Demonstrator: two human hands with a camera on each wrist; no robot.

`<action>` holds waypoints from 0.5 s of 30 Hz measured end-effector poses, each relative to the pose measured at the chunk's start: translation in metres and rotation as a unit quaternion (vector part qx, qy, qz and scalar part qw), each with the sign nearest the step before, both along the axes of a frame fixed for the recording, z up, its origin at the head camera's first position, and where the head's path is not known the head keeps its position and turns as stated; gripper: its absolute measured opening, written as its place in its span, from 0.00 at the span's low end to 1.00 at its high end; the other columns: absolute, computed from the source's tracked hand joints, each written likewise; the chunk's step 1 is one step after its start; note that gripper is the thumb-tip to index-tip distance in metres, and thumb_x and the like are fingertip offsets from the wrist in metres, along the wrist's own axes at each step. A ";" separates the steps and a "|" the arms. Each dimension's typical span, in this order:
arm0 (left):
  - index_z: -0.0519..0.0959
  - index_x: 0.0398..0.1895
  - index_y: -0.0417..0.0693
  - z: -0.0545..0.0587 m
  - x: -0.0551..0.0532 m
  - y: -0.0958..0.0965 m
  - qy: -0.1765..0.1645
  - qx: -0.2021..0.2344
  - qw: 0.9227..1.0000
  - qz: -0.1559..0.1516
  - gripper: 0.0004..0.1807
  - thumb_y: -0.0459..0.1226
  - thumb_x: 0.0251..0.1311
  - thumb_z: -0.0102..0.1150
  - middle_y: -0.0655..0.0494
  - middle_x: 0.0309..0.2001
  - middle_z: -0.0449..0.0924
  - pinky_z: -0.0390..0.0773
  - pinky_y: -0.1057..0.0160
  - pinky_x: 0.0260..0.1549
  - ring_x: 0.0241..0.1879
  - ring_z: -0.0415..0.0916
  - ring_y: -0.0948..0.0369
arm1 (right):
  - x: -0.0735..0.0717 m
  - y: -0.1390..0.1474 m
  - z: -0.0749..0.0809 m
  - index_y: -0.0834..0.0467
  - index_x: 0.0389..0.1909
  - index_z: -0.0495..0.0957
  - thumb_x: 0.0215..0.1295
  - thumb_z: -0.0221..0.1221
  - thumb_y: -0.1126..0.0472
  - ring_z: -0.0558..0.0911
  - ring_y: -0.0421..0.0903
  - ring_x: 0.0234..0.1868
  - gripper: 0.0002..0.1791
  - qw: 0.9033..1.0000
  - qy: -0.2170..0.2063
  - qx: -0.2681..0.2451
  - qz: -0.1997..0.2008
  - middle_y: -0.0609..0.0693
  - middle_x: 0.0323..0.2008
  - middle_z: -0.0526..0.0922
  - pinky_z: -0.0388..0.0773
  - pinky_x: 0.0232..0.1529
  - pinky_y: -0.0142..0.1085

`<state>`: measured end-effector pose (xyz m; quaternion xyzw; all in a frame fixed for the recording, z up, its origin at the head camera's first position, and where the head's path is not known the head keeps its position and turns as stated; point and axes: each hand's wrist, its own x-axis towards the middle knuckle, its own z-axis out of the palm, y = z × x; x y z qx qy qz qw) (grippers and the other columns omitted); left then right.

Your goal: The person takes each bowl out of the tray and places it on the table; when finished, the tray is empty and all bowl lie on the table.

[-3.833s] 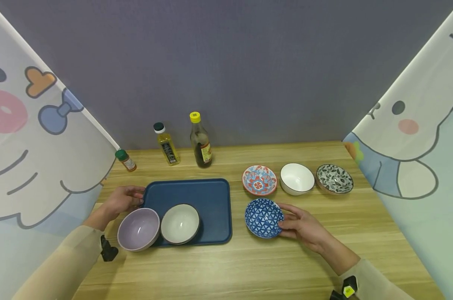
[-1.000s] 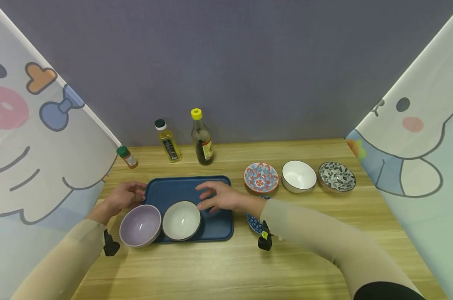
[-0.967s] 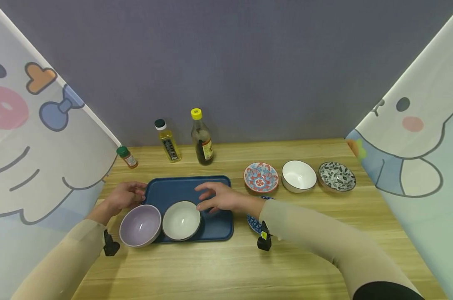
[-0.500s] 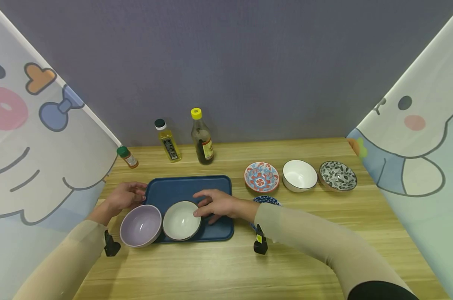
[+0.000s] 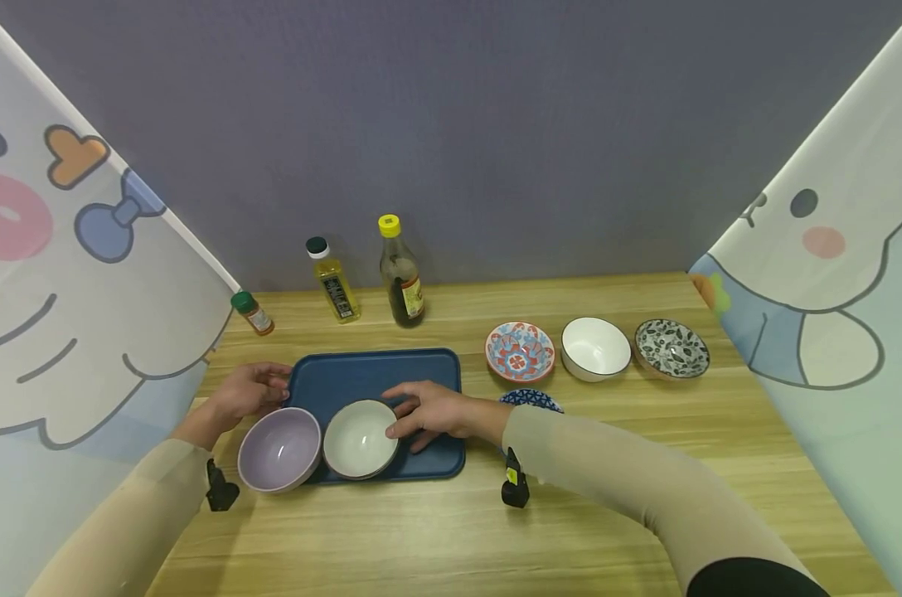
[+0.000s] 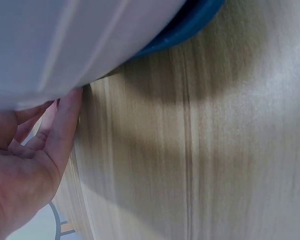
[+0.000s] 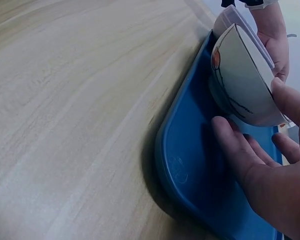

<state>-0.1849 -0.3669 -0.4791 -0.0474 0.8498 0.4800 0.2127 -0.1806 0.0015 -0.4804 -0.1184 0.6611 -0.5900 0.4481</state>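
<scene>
Tabletop (image 5: pixel 421 539) carries a navy tray (image 5: pixel 346 377), with a lilac bowl (image 5: pixel 272 454) at its 8 o'clock corner and a dark-rimmed white bowl (image 5: pixel 356 441) on it near 7. Left hand (image 5: pixel 245 391) sits at the tray's edge, near 9 — grip unclear. Right hand (image 5: pixel 439 410) has its thumb over the white bowl's 3 o'clock rim, fingers outside; whether they pinch, I cannot tell. Taking hold seems the step — the next move calls for a firm, level pinch.

A white bowl (image 5: pixel 357 441) with a dark rim is sitting upright on a blue tray (image 5: pixel 346 377). A purple bowl (image 5: pixel 279 449) is sitting beside it, poking past the tray's edge.
</scene>
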 end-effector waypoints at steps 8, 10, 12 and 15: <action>0.63 0.70 0.24 -0.002 0.001 0.000 0.001 0.000 1.000 0.007 0.29 0.23 0.67 0.56 0.39 0.47 0.77 0.87 0.60 0.40 0.40 0.82 0.59 | 0.004 -0.002 0.001 0.54 0.73 0.70 0.64 0.67 0.68 0.87 0.54 0.49 0.36 0.999 -0.033 -0.005 -0.010 0.60 0.59 0.81 0.86 0.42 0.55; 0.63 0.70 0.23 -0.002 0.001 0.001 0.002 0.001 1.000 0.005 0.29 0.23 0.68 0.56 0.39 0.47 0.77 0.87 0.60 0.40 0.40 0.82 0.59 | 0.007 -0.003 0.002 0.56 0.74 0.68 0.64 0.66 0.70 0.87 0.54 0.47 0.36 0.999 -0.041 -0.011 -0.016 0.60 0.57 0.81 0.86 0.41 0.54; 0.63 0.70 0.23 -0.001 0.001 0.001 0.004 -0.002 1.000 0.004 0.29 0.23 0.67 0.56 0.38 0.47 0.78 0.87 0.60 0.40 0.40 0.82 0.58 | 0.010 -0.003 0.003 0.57 0.75 0.67 0.64 0.65 0.71 0.87 0.54 0.45 0.37 0.998 -0.047 -0.018 -0.022 0.59 0.54 0.82 0.86 0.42 0.54; 0.63 0.70 0.23 0.000 0.001 0.001 0.006 -0.004 1.000 0.002 0.29 0.23 0.67 0.57 0.38 0.47 0.78 0.86 0.60 0.39 0.40 0.81 0.58 | 0.014 -0.004 0.004 0.59 0.75 0.65 0.65 0.64 0.72 0.88 0.53 0.43 0.37 0.998 -0.053 -0.028 -0.032 0.59 0.51 0.83 0.86 0.42 0.54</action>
